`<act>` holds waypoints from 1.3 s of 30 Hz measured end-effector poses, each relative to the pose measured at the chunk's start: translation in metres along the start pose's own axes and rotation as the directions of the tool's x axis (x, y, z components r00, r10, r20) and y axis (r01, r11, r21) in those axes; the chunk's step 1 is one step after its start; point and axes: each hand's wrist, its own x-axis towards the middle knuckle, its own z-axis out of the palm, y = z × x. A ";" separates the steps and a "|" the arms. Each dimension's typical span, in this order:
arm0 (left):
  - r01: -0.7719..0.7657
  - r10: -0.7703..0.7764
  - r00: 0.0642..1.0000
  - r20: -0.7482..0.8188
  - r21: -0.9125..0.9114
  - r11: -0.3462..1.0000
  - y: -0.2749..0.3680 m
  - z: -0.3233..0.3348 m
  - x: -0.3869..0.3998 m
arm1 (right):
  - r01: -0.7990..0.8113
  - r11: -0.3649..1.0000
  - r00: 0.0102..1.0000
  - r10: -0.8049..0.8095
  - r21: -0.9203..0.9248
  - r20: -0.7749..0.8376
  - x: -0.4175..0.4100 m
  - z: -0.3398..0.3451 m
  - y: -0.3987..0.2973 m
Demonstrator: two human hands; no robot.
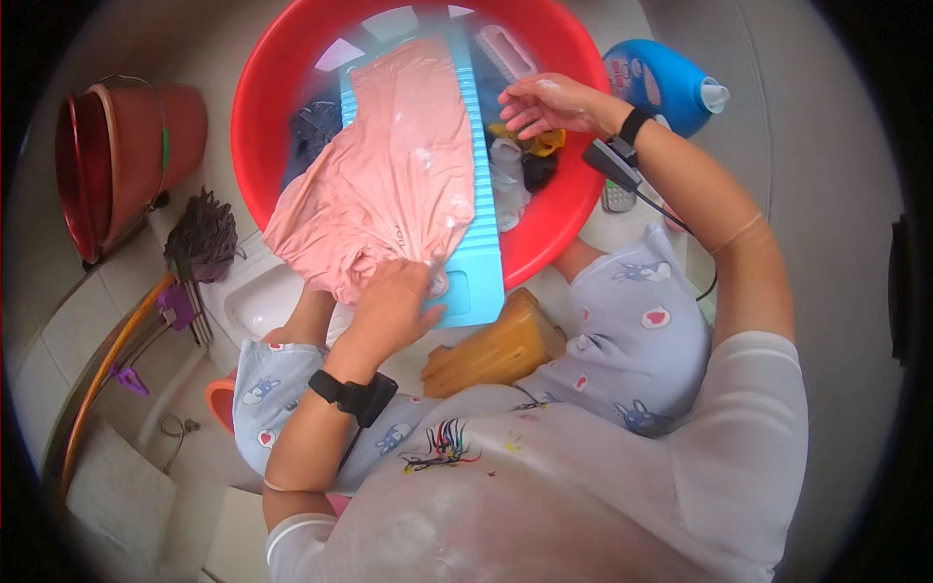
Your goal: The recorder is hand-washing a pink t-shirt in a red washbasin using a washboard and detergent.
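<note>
A wet pink cloth garment lies spread along a light blue plastic washboard, which leans in a large red basin. At the garment's near, bunched end, my left hand grips the fabric against the board. My right hand, with a little suds on it, is over the basin's right side, fingers apart and holding nothing. Just beyond it, a pink scrub brush rests in the basin. Dark cloth soaks left of the board; white cloth and yellow cloth lie to its right.
A blue detergent bottle lies right of the basin. A wooden stool is between my legs. Red-brown buckets, a dark mop head and a white ceramic squat toilet are at left. A cable hangs from my right wrist device.
</note>
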 end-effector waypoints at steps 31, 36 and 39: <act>-0.039 0.034 0.991 -0.131 -0.038 0.999 -0.016 0.020 -0.014 | -0.188 -0.155 0.836 -0.544 -0.970 -0.075 0.153 0.065 -0.076; -0.021 0.021 0.988 -0.152 0.001 1.000 -0.021 0.026 -0.016 | 0.306 -0.135 0.784 -0.527 -0.943 0.329 0.138 0.091 -0.079; -0.031 0.029 0.987 -0.160 -0.007 1.000 -0.019 0.027 -0.019 | 0.556 -0.251 0.575 -0.572 -0.792 0.585 0.147 0.117 -0.065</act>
